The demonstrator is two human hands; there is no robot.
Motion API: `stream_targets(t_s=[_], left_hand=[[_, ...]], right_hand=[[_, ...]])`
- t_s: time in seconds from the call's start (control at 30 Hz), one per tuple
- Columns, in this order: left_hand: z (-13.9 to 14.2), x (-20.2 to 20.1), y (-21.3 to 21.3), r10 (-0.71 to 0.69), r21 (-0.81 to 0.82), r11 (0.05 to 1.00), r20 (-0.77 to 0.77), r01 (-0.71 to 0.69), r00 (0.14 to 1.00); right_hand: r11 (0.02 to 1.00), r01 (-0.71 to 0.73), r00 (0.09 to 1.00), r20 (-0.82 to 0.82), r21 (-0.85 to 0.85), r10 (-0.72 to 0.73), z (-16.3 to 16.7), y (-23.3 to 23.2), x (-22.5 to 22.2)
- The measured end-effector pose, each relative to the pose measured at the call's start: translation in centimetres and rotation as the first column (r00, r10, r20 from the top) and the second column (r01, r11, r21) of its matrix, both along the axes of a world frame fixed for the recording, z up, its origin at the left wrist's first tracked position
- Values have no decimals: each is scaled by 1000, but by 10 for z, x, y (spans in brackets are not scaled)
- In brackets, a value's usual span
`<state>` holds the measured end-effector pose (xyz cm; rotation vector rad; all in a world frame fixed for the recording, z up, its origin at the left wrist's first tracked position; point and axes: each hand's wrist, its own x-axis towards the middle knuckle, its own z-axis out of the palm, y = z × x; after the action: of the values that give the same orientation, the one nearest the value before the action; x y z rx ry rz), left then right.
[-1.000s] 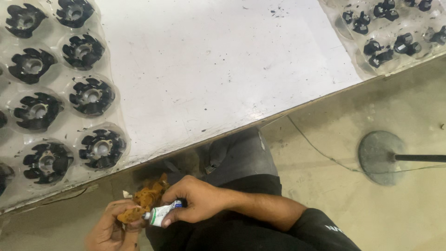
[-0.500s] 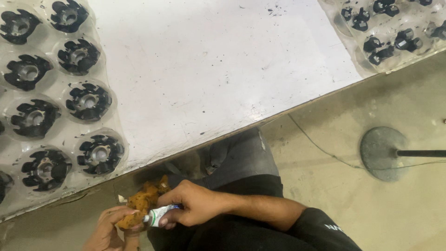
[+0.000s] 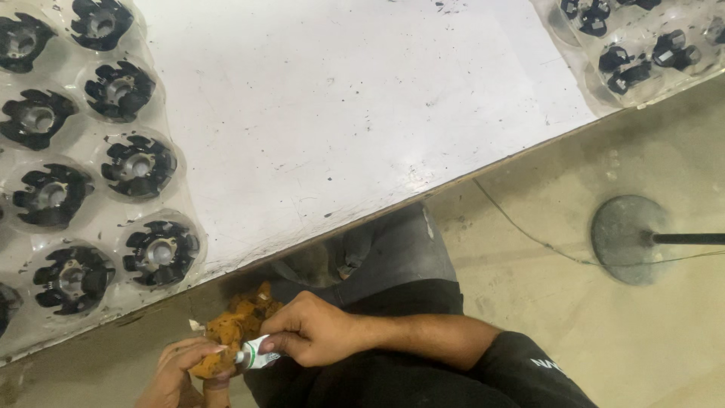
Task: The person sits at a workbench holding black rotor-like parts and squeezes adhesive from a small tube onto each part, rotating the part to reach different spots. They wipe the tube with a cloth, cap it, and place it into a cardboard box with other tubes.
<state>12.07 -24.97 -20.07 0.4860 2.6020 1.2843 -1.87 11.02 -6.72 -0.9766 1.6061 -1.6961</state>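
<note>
Bottom centre of frame: my right hand (image 3: 317,338) pinches small white-green squeeze tube (image 3: 257,353), fingers closed. My left hand (image 3: 177,370) cups crumpled orange-brown cloth (image 3: 230,329), tube tip touching it.

A black short sleeve (image 3: 529,363) and dark trousers (image 3: 393,249), arms bare.

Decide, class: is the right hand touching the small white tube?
Touching. The head view shows the right hand with its fingers wrapped around the small white tube, pinching it near the orange rag that the left hand holds.
</note>
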Motion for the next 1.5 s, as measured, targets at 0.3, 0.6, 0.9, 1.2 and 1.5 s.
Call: stream_targets(t_s=[0.3, 0.6, 0.9, 1.2, 1.5], left_hand=[[19, 10, 26, 312, 48, 950, -157, -309, 937], [65, -12, 45, 125, 41, 992, -68, -122, 990], [66, 3, 80, 421, 220, 898, -186, -380, 888], [109, -21, 51, 176, 58, 984, -163, -169, 971], [144, -35, 160, 688, 643, 496, 118, -583, 716]], right_hand=[[991, -132, 991, -3, -17, 132, 6, 4, -12], [990, -140, 990, -30, -15, 140, 4, 2, -12], [995, -102, 992, -79, 12, 102, 16, 1, -15], [974, -63, 972, -210, 218, 110, 48, 10, -31], [999, 9, 984, -178, 37, -2, 26, 6, -27]])
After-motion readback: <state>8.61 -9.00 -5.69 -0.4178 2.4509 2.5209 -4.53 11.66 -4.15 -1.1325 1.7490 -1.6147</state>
